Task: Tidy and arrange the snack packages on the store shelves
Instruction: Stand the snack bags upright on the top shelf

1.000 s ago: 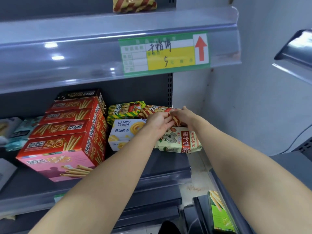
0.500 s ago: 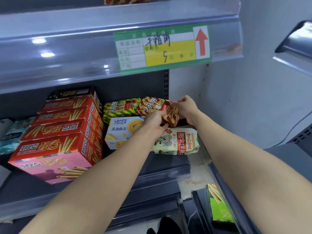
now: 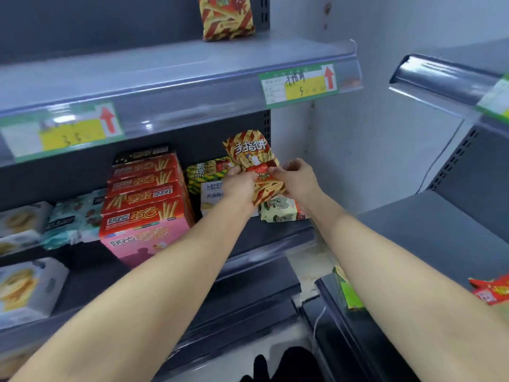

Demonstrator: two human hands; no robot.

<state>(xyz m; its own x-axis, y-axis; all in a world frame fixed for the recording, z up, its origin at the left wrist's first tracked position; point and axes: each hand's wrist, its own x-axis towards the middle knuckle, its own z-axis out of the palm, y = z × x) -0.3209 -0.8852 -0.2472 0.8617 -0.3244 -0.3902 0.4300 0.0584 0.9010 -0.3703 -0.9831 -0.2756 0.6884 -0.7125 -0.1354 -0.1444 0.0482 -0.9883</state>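
Both hands, left hand (image 3: 239,186) and right hand (image 3: 297,179), grip the red-and-yellow striped plastic snack bag (image 3: 253,164), lifted upright; next it probably needs placing beside the matching striped bag (image 3: 227,16) on the grey upper shelf (image 3: 165,70).

Both arms reach out in front of the person, and both are bare. The left arm (image 3: 154,279) comes in from the bottom left and the right arm (image 3: 391,266) from the bottom right. They are far apart low down and near each other at the hands. The left hand (image 3: 238,186) shows its back, with its fingers curled round the lower left side of a red striped bag (image 3: 250,155). The right hand (image 3: 297,177) grips the bag's right side. The two hands are close together, at about the same height.
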